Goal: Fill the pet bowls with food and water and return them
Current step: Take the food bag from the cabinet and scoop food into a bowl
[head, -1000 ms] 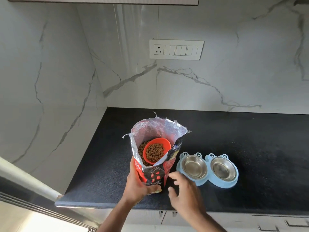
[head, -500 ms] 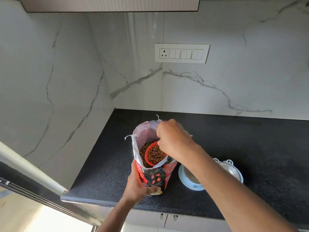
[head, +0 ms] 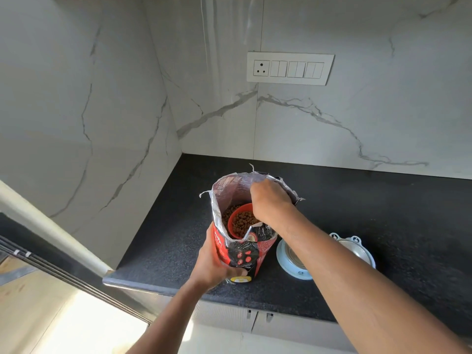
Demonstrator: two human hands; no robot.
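A bag (head: pixel 240 254) stands on the counter (head: pixel 383 213); a scoop (head: pixel 241 221) sits in it. The bowls (head: pixel 357 251) lie just right.

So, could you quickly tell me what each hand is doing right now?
Left hand: closed around the food bag, steadying it.
Right hand: inside the bag at the orange scoop; grip hidden.

Red-and-black foil-lined pet food bag (head: pixel 242 254) standing upright and open, brown kibble (head: pixel 229 213) inside, round orange plastic scoop (head: pixel 241 221) heaped with kibble in its mouth, pale blue double pet bowl stand (head: pixel 288 267) with steel bowls just beside the bag
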